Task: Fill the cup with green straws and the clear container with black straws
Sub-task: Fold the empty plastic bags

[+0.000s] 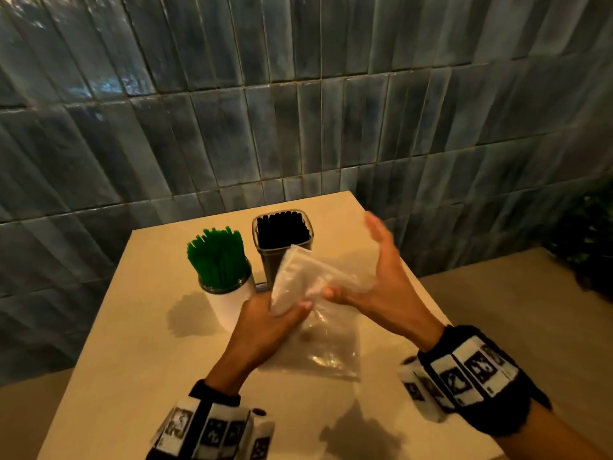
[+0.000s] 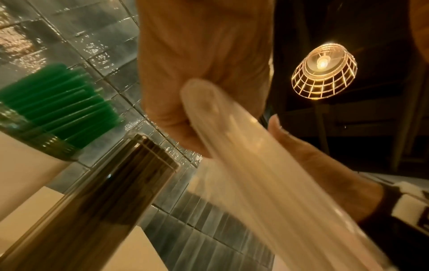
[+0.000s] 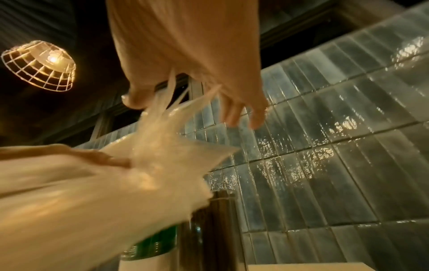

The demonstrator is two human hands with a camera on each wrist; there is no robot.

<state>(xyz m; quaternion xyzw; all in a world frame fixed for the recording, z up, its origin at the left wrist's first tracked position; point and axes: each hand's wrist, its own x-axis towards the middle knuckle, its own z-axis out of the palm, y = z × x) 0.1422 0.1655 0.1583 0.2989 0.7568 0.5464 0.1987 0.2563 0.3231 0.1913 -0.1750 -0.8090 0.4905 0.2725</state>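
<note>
Straws sorted: green straws fill the cup, black straws the clear container beside it on the counter; left hand grips, right hand pinches the empty plastic bag, likely folding it away.

We see a beige table set against a wall of glossy blue-grey tiles, laid as narrow vertical pieces in horizontal courses. We find a second pale surface to the right of the table, with dark plant foliage at the far right edge. A crumpled clear plastic bag is raised above the table, in front of the tiles. From the wrist views we observe a lit pendant lamp with a wire cage shade against a dark ceiling.
</note>
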